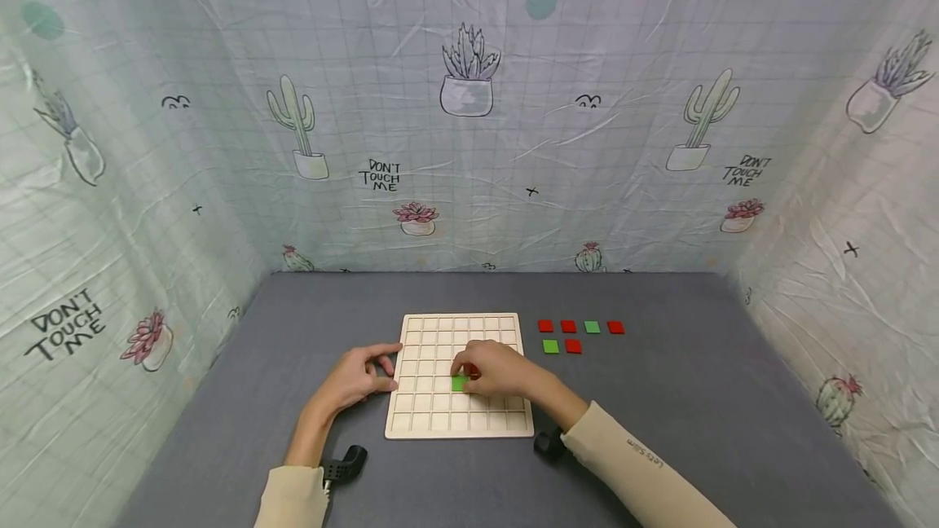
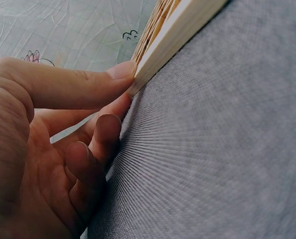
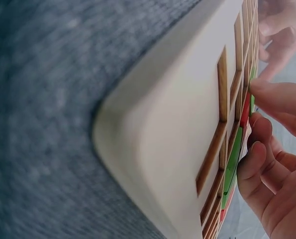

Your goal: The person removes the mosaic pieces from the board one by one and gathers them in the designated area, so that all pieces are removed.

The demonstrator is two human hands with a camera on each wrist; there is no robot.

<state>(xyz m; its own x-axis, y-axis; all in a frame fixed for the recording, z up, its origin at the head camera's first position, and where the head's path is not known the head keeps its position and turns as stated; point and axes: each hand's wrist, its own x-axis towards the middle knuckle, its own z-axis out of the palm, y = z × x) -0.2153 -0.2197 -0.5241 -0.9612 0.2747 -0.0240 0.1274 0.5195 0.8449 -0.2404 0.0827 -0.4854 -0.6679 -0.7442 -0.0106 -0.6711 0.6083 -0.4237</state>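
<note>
A pale wooden grid board [image 1: 421, 422] lies flat, its square cells marked off by raised lines. Thumb and index finger of my left hand [image 1: 354, 373], spread apart, touch its left edge; in the left wrist view the thumb [image 2: 83, 84] presses there. Over the middle of the board, my right hand [image 1: 499, 369] pinches a small green square tile [image 1: 459, 383] at a cell. Partly covered by that hand is a red tile [image 1: 474, 371]. The right wrist view shows another green tile [image 3: 231, 164] in the grid under the curled fingers, with red beside it.
Right of the board, loose square tiles lie in two rows: several red ones, such as a red tile [image 1: 615, 327], and two green ones, including a green tile [image 1: 550, 346]. Grey cloth [image 1: 660, 398] covers the table. A printed curtain [image 1: 513, 210] stands behind and at both sides.
</note>
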